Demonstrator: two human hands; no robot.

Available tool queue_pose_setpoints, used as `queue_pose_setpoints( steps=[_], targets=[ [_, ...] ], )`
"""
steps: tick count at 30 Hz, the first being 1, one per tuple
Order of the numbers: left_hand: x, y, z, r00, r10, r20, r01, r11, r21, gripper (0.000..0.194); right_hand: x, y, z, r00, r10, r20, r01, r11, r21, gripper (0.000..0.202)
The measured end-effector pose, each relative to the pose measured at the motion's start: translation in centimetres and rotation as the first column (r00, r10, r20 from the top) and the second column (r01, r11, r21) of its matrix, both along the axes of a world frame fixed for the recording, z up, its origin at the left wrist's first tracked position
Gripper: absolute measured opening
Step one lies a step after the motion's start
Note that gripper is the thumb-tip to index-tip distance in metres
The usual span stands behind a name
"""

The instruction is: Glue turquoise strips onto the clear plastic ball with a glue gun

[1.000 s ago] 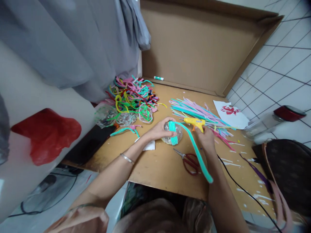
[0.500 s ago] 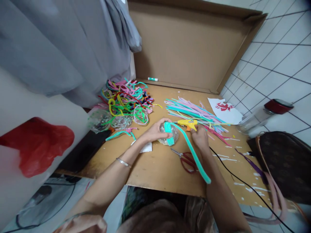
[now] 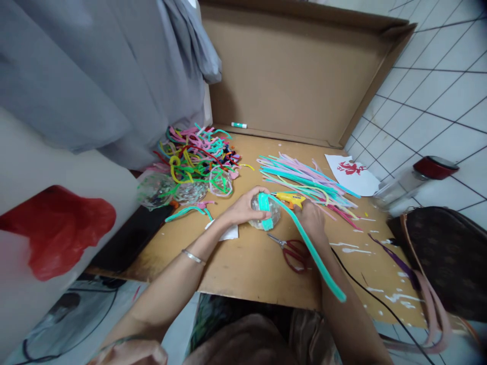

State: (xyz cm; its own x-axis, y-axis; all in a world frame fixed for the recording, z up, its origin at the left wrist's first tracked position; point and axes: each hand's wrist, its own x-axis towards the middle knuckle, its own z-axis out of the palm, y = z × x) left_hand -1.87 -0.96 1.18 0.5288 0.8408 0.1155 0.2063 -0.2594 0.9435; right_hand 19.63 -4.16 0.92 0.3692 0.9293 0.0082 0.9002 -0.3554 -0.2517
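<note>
My left hand (image 3: 246,207) grips a round, clear plastic piece (image 3: 274,218) with its fingers wrapped round the left side. A band of turquoise pipe cleaner (image 3: 265,210) lies across that piece, and a long loose strip (image 3: 315,253) of it trails down to the right over my right forearm. In my right hand (image 3: 310,220) is a yellow hot glue gun (image 3: 289,198), its nozzle pointing left at the top edge of the plastic piece. The strip partly covers the gun. Red-handled scissors (image 3: 292,255) lie on the table just below.
A tangled heap of coloured pipe cleaners (image 3: 198,152) sits at the back left beside clear round pieces (image 3: 190,191). Straight pipe cleaners (image 3: 304,177) lie at the back right. A bottle (image 3: 414,177), a brown bag (image 3: 445,258) and a black cord (image 3: 376,299) are on the right.
The glue gun has shifted slightly left and down, closer to the plastic piece, with my right hand. The loose turquoise strip has swung a little to the right.
</note>
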Motion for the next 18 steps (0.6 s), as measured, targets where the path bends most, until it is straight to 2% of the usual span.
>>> queue_pose_setpoints(
  steps=[5,10,18],
  targets=[
    [0.1,-0.1,0.1,1.0,0.007,-0.008,-0.007,1.0,0.0,0.062,-0.5,-0.4,1.2,0.995,0.013,0.103,0.004,0.988,-0.156,0.033],
    [0.1,-0.2,0.3,1.0,0.015,-0.012,-0.015,1.0,-0.005,0.061,-0.3,-0.5,1.2,0.988,0.085,0.133,-0.067,0.989,-0.132,0.028],
    [-0.1,-0.1,0.2,1.0,0.013,-0.027,-0.013,1.0,0.01,0.06,0.3,-0.9,1.8,0.983,0.04,0.182,-0.029,0.998,-0.059,0.035]
  ],
)
